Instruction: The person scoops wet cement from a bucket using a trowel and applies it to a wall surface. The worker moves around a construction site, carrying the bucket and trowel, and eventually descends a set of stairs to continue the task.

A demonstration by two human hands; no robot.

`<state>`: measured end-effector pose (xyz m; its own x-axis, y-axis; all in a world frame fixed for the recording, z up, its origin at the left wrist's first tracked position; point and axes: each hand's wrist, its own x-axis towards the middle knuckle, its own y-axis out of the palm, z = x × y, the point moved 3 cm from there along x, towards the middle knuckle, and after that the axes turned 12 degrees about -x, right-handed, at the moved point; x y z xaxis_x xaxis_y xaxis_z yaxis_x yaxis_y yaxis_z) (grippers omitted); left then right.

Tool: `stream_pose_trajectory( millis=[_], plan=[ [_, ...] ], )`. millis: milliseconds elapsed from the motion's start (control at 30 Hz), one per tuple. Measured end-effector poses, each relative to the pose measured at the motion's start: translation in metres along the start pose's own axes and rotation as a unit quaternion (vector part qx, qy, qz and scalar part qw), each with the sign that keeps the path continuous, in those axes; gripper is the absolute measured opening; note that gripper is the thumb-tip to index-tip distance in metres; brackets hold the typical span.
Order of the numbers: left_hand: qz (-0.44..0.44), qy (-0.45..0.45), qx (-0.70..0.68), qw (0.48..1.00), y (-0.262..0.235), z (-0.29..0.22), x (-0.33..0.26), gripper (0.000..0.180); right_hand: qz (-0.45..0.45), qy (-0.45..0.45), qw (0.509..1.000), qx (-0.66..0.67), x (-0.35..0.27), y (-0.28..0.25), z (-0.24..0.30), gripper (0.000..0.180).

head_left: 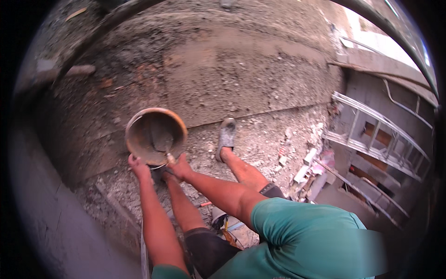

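A round, rusty orange bucket (155, 136) with grey mortar inside is tilted toward me above the rubble floor. My left hand (138, 166) grips its lower left rim. My right hand (180, 167) is at the lower right rim, closed on the handle of a trowel (163, 139) whose blade lies in the mortar. Both forearms reach forward from the lower edge. Below them are my bare legs and a foot in a grey sandal (226, 136) on the rubble.
A rough grey plastered wall (232, 69) fills the space ahead. An aluminium ladder (371, 135) lies at the right, beside broken white blocks (302, 173) and debris. A concrete ledge (51, 209) runs along the left. Small tools lie by my feet (223, 223).
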<state>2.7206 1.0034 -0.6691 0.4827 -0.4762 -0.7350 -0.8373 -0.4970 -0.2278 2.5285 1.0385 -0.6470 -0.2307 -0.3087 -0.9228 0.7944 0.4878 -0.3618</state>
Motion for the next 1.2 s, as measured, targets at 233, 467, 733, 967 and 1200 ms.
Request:
stream_pose_trajectory(
  millis=[233, 467, 733, 967, 1200],
  plan=[
    [0.005, -0.064, 0.004, 0.998, 0.002, 0.014, 0.003, 0.036, 0.014, -0.100, 0.979, -0.175, -0.006, -0.021, 0.006, 0.038],
    [-0.092, 0.095, -0.076, 0.988, 0.015, -0.006, -0.046, 0.032, -0.021, -0.236, 0.888, -0.393, -0.080, -0.173, 0.006, 0.039],
    [-0.273, 0.036, -0.260, 0.925, -0.006, -0.021, -0.113, 0.038, -0.227, -0.238, 0.908, -0.260, 0.056, -0.245, 0.119, 0.034],
    [-0.251, 0.012, -0.316, 0.915, -0.008, -0.008, -0.102, 0.042, -0.305, -0.205, 0.881, -0.298, 0.178, -0.201, 0.269, 0.035],
    [-0.240, -0.012, -0.322, 0.916, -0.014, -0.012, -0.088, 0.038, -0.238, -0.238, 0.909, -0.246, 0.171, -0.143, 0.262, 0.038]
  ],
)
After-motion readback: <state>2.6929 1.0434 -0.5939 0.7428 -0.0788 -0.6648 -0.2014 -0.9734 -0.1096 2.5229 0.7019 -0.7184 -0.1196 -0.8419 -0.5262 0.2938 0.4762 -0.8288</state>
